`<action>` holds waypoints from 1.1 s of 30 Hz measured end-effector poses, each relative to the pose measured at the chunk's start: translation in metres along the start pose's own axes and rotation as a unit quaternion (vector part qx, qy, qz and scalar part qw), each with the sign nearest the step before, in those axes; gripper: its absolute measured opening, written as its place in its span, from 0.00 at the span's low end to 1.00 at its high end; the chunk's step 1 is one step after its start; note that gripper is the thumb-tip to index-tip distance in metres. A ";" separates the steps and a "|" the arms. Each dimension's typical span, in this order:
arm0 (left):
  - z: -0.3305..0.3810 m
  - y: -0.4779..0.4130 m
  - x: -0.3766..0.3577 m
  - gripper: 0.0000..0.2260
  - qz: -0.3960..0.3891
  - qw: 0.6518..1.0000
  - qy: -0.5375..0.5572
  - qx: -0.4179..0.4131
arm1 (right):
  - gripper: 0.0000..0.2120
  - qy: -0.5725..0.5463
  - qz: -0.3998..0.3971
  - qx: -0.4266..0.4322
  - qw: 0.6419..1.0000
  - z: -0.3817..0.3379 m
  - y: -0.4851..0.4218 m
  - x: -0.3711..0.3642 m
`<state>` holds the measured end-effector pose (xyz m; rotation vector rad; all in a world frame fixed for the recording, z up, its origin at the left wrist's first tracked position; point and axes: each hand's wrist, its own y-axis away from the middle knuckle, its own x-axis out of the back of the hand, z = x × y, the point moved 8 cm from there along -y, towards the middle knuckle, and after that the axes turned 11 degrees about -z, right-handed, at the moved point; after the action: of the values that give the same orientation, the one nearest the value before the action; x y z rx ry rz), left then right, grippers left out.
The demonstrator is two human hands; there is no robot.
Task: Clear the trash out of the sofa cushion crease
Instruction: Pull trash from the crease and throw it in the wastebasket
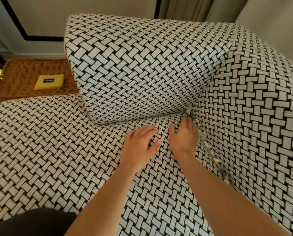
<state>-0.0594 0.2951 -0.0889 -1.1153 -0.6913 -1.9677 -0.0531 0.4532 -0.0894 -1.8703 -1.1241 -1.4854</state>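
Note:
A sofa in black-and-white basket-weave fabric fills the view, with a seat cushion (pixel 57 150), a loose back cushion (pixel 133 70) and an armrest (pixel 253 116) on the right. Pale shredded trash (pixel 208 150) lies in a line along the crease between seat and armrest. My right hand (pixel 183 135) lies on the seat beside that crease, and its fingers reach toward the scraps; the fingertips are blurred. My left hand (pixel 139 143) rests flat on the seat just to its left, fingers spread, holding nothing.
A woven wicker tray (pixel 23 74) sits beyond the sofa's left end with a yellow pouch (pixel 49 82) on it. Wall panels and a curtain (pixel 185 7) stand behind. A dark garment (pixel 31 222) shows at the bottom left.

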 end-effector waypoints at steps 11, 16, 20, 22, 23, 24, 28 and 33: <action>0.000 -0.016 0.004 0.22 0.019 1.000 0.004 -0.004 | 0.29 -0.085 0.035 -0.108 0.990 0.007 -0.036 0.001; -0.001 -0.020 0.004 0.21 0.029 0.999 0.014 -0.010 | 0.25 -0.119 0.038 -0.149 0.981 0.011 -0.051 0.002; -0.002 -0.022 0.004 0.19 0.034 0.999 0.016 -0.009 | 0.25 -0.121 0.031 -0.168 0.978 0.011 -0.055 0.004; -0.002 -0.024 0.003 0.20 0.033 0.999 0.017 -0.009 | 0.25 -0.117 0.026 -0.172 0.978 0.011 -0.056 0.004; -0.002 -0.024 0.003 0.21 0.034 0.999 0.017 -0.010 | 0.25 -0.115 0.025 -0.174 0.978 0.011 -0.057 0.004; -0.002 -0.025 0.003 0.22 0.034 0.999 0.017 -0.009 | 0.25 -0.113 0.025 -0.176 0.977 0.011 -0.057 0.005; -0.002 -0.024 0.003 0.22 0.037 0.999 0.015 -0.010 | 0.25 -0.126 0.031 -0.186 0.974 0.012 -0.057 0.005; -0.002 -0.024 0.004 0.20 0.038 0.999 0.023 -0.011 | 0.22 -0.143 0.048 -0.189 0.970 0.012 -0.056 0.006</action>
<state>-0.0809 0.3057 -0.0886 -1.0894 -0.5952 -1.9344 -0.0930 0.4947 -0.0932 -2.4260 -0.8971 -1.4868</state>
